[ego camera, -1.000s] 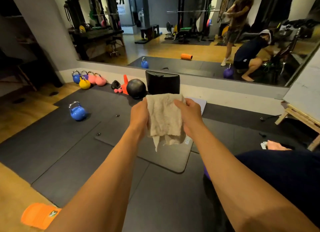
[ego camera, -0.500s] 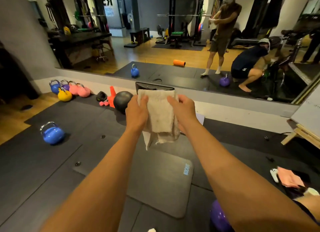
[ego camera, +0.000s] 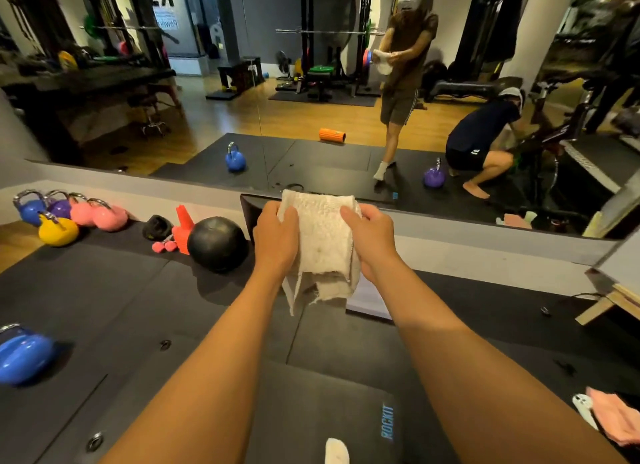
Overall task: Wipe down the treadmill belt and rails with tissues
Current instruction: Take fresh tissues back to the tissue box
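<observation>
Now the folded white cloth [ego camera: 322, 242] hangs in mid-air above the black floor mat [ego camera: 104, 308], before the mirror [ego camera: 207, 117]; the left hand [ego camera: 275, 237] clamps its fingers on one edge, the right hand [ego camera: 372, 240] on the other.

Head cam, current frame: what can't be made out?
- Black panel, head view: mostly hidden behind the cloth and left hand.
- Pale flat item: partly covered by cloth and right hand with its forearm.
- Blue kettlebell: cut off by left edge.
- White scrap: cut off by bottom edge.
</observation>
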Available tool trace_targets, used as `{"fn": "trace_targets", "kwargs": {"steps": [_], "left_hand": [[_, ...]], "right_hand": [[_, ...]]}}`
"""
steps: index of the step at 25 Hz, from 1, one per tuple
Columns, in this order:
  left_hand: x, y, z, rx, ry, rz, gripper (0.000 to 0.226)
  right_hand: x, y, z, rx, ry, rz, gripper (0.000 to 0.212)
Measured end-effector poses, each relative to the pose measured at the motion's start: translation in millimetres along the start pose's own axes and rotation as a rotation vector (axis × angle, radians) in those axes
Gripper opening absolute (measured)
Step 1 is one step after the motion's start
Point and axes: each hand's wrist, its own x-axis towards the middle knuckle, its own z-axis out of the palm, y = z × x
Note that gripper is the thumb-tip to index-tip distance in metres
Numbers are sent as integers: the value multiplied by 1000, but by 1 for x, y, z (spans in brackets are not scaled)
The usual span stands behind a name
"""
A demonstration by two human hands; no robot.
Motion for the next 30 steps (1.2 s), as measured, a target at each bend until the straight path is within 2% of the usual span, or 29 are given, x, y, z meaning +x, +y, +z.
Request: {"fn": "trace_targets", "kwargs": {"steps": [5,9,14,16,20,23,30], "left_hand": [[142,-36,31,-10,-8,-27,13],[255,-48,51,32,33,-119,18],[390,-75,70,50,38,-131,23],[448,-92,75,43,12,-149,22],[552,-120,89,72,-42,-140,28],[611,-143,111,95,-94,-186,28],[750,-247,189,202,-215,-308,17]], "right_hand": [[142,18,59,11,-61,47,16],[248,19,112,-51,-40,74,12],[366,29,176,-115,-19,83,9],[416,37,203,-120,1,86,14],[498,54,246,-79,21,107,10],[553,72,266,-66,92,186,14],[707,167,298,-129,-9,323,17]]}}
